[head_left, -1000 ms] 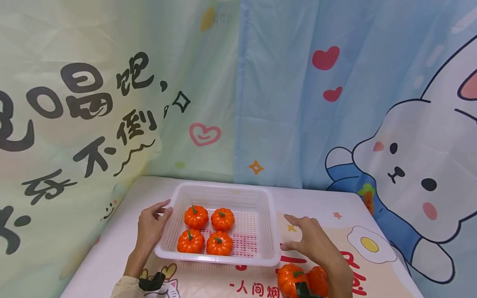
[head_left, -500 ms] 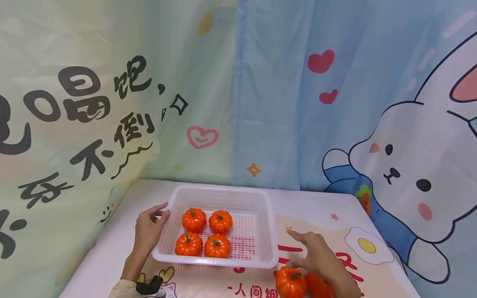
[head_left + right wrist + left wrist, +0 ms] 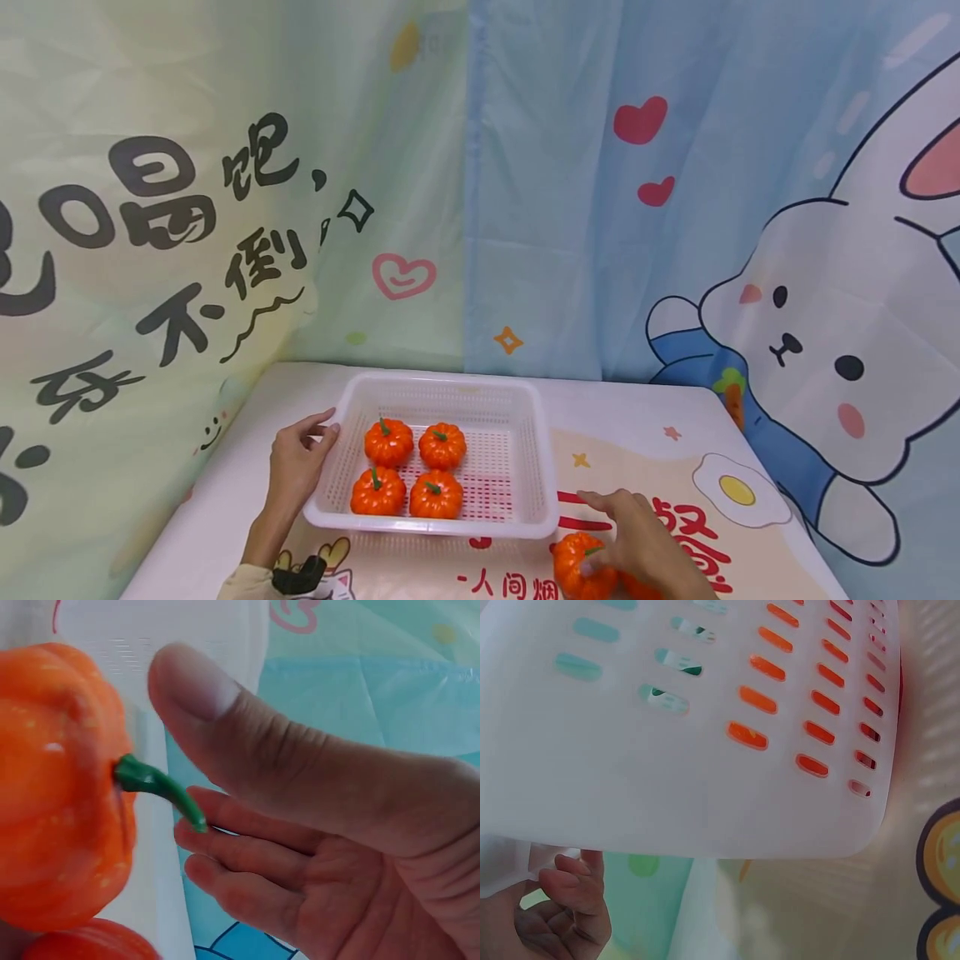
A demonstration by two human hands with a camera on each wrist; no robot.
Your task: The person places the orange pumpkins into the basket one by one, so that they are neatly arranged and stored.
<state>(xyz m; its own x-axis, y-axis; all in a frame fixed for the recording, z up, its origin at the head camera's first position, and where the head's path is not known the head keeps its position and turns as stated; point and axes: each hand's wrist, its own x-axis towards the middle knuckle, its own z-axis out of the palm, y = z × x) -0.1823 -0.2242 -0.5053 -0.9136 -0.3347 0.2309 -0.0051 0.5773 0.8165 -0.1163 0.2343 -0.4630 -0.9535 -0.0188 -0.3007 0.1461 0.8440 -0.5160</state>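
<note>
A white plastic basket holds several small orange pumpkins, bunched toward its left side. My left hand is at the basket's left edge; in the left wrist view its curled fingers hold the rim. Low at the right, my right hand reaches over another orange pumpkin on the table. The right wrist view shows that pumpkin's green stem between the spread thumb and the fingers, which do not close on it. A further pumpkin is partly hidden under this hand.
The table has a printed cover with a fried egg and red characters. Behind it hangs a patterned curtain with a cartoon rabbit. The basket stands left of the two loose pumpkins.
My right hand has come away from the basket's right side and down to the pumpkin at the front right. The left hand stays at the basket's edge.
</note>
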